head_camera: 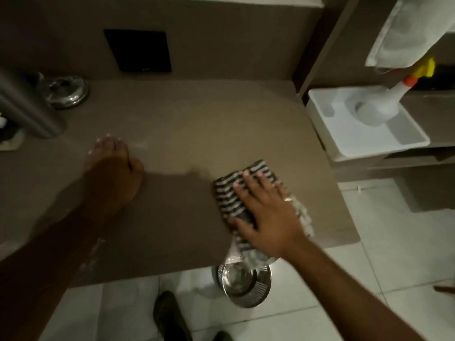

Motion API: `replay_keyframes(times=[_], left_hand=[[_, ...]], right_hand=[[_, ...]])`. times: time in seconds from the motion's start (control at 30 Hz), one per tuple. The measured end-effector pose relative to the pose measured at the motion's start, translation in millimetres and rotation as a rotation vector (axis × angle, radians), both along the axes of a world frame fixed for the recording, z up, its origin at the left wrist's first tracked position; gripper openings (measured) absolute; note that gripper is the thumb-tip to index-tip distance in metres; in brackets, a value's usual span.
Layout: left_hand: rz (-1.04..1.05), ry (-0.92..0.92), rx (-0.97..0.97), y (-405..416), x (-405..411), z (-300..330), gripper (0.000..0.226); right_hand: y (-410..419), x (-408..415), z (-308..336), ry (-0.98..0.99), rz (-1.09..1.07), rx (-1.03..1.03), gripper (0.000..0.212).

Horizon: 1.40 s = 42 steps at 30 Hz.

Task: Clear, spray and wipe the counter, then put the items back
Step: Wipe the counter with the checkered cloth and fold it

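Observation:
The brown counter (pixel 187 124) fills the middle of the view. My right hand (pixel 268 217) presses flat on a black-and-white striped cloth (pixel 231 193) near the counter's front right edge; part of the cloth hangs over the edge. My left hand (pixel 115 168) rests palm down on the counter's left side, fingers spread, holding nothing. A white spray bottle (pixel 384 104) with an orange and yellow nozzle lies tilted in a white tray (pixel 349 141) to the right of the counter.
A shiny metal ashtray (pixel 66 91) sits at the back left beside a grey metal cylinder (pixel 27 104). A black panel (pixel 138 50) is on the back wall. A steel bin (pixel 243 284) stands on the white tiled floor below the edge. A towel (pixel 406 28) hangs top right.

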<state>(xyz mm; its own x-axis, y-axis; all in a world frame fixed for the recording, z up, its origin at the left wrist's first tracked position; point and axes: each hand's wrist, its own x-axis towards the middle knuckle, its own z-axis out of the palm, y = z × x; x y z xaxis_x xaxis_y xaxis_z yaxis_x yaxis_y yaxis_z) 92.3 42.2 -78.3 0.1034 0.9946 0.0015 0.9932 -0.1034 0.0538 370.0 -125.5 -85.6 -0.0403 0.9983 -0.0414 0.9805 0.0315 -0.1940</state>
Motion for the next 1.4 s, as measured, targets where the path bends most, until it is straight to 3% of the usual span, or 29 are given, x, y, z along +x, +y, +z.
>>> replay_keyframes(times=[0.13, 0.23, 0.3, 0.37, 0.47, 0.67, 0.73, 0.83, 0.93, 1.03, 1.13, 1.2, 1.27, 1.4], left_hand=[[-0.017, 0.019, -0.021, 5.3, -2.1, -3.0, 0.051], [-0.035, 0.028, -0.024, 8.8, -5.7, -7.0, 0.054], [-0.049, -0.01, -0.011, 7.3, -6.0, -8.4, 0.055], [-0.034, -0.073, 0.002, 7.9, -5.2, -10.0, 0.058], [-0.024, -0.101, -0.024, 10.8, -5.7, -12.3, 0.066], [0.0, -0.134, 0.002, 11.0, -4.0, -16.5, 0.071], [0.0, -0.134, 0.016, 9.7, -4.3, -16.6, 0.07], [0.01, -0.114, 0.037, 9.8, -5.6, -18.3, 0.068], [0.015, -0.09, 0.041, 9.8, -4.7, -20.1, 0.067], [0.003, -0.08, 0.034, 10.0, -7.0, -23.3, 0.068], [0.01, -0.054, 0.003, 11.5, -8.2, -24.7, 0.071], [-0.001, -0.041, -0.018, 13.5, -8.4, -21.9, 0.072], [-0.008, -0.03, 0.0, 13.0, -8.0, -21.7, 0.072], [-0.004, -0.023, 0.022, 11.9, -7.3, -20.9, 0.072]], right_hand=[[37.4, 38.5, 2.8, -0.042, -0.244, -0.069, 0.079], [85.9, 3.7, -0.3, -0.033, -0.54, -0.079, 0.08], [98.2, -24.2, -1.0, -0.028, -0.483, -0.065, 0.08], [94.9, -30.0, 1.5, -0.004, -0.274, -0.044, 0.078], [106.3, 20.4, 9.9, 0.055, -0.034, -0.025, 0.077], [207.6, 118.8, 7.6, -0.007, -0.166, -0.073, 0.089], [246.2, 125.1, 4.5, -0.038, -0.274, -0.001, 0.086], [290.7, 101.3, 1.1, 0.031, -0.686, 0.147, 0.074], [323.8, 41.3, 3.4, 0.117, -0.963, -0.014, 0.083], [330.5, -20.5, 1.7, 0.098, -0.761, -0.078, 0.094], [298.2, -41.5, 0.8, 0.003, -0.137, -0.082, 0.088], [283.2, -12.3, 5.0, 0.023, 0.138, -0.046, 0.076], [281.3, 32.7, 9.5, 0.046, 0.151, -0.028, 0.075], [276.2, 117.6, 6.6, 0.01, -0.082, -0.034, 0.081]])
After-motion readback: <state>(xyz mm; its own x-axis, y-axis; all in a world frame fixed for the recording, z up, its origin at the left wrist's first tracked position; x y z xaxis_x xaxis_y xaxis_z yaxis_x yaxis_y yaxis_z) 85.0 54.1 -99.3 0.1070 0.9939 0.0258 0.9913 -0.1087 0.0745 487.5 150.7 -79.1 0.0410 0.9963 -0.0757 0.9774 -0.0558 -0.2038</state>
